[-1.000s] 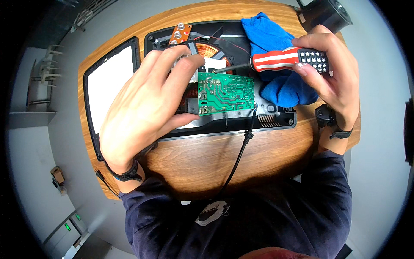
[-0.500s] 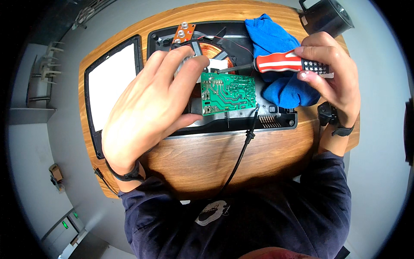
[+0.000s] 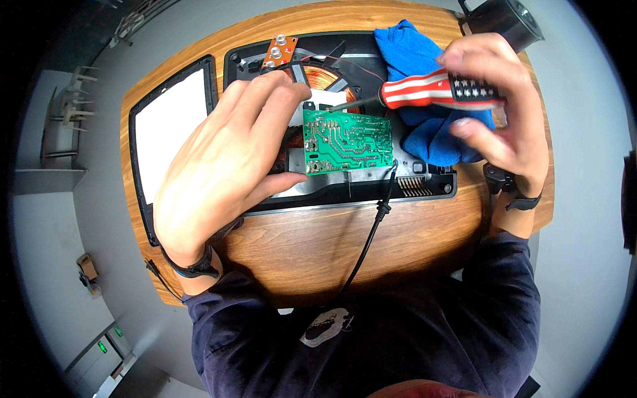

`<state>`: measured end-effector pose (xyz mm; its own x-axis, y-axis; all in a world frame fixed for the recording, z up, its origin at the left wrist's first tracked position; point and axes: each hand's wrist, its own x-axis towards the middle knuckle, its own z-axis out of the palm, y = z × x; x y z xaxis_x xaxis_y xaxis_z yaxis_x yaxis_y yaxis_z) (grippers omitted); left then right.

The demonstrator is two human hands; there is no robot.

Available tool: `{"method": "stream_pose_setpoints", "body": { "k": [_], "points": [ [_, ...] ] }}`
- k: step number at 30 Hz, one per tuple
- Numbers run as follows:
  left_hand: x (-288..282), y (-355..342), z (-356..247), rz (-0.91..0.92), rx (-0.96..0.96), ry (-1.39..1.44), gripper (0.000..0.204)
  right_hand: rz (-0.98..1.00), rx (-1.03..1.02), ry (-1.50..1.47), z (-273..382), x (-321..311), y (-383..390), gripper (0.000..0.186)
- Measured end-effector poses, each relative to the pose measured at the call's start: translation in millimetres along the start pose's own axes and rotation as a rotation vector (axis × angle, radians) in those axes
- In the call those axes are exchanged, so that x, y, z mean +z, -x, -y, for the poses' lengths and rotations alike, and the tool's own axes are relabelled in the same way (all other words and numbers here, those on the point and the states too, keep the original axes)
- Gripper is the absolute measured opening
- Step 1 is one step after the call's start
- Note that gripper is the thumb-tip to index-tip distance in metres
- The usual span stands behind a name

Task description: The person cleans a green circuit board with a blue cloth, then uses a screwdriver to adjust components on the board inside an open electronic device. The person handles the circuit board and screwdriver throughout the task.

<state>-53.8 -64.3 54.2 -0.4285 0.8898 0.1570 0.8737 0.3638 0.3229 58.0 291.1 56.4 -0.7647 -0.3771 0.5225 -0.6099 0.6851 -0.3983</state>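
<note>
My left hand point(image 3: 225, 146) is closed on the left side of a green circuit board point(image 3: 352, 142), thumb at its lower corner and fingers by its upper one. The board is tilted up, its soldered face showing. In my right hand point(image 3: 511, 99) is a screwdriver point(image 3: 418, 91) with a red, white and dark star-patterned handle. Its shaft reaches left to the board's top edge; what the tip touches is too small to tell. My right thumb stands off the handle, while the other fingers stay over it. Behind the board sits a copper coil point(image 3: 320, 77) in a black housing point(image 3: 298, 204).
A blue cloth point(image 3: 411, 56) lies on the housing's right side. An orange circuit board point(image 3: 280, 50) rests at its back. The white-and-black panel point(image 3: 169, 126) is at left, a dark jug point(image 3: 502, 26) at far right. A black cord point(image 3: 365, 249) runs toward me.
The circuit board and left hand have shifted slightly left. The screwdriver has moved a little left too, and my right thumb has lifted away from its handle.
</note>
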Motion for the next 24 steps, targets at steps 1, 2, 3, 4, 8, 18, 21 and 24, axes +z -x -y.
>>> {"method": "stream_pose_setpoints", "body": {
  "k": [1,2,3,4,8,18,21,24],
  "points": [
    [-1,0,-1,0.004,-0.002,0.001,0.095,-0.037,0.038,-0.016,-2,1,0,0.037],
    [-1,-1,-1,0.009,-0.002,0.000,0.094,-0.081,0.104,0.158,-5,3,7,0.051],
    [-1,0,0,0.015,-0.007,-0.001,0.094,-0.040,0.164,0.218,-7,0,9,0.052],
    [-1,0,0,0.020,-0.011,-0.002,0.094,0.001,0.224,0.277,-8,-3,12,0.052],
    [-1,1,-2,0.028,-0.034,0.003,0.094,0.098,0.189,0.259,-6,-10,5,0.040],
    [0,1,2,0.038,-0.028,-0.006,0.096,0.115,0.053,0.155,-2,-5,5,0.040],
    [0,2,2,0.046,-0.042,-0.015,0.096,0.139,0.041,0.116,4,-8,-3,0.036],
    [1,2,3,0.049,-0.047,-0.020,0.097,0.049,-0.025,0.124,-13,-4,1,0.046]
  ]
}}
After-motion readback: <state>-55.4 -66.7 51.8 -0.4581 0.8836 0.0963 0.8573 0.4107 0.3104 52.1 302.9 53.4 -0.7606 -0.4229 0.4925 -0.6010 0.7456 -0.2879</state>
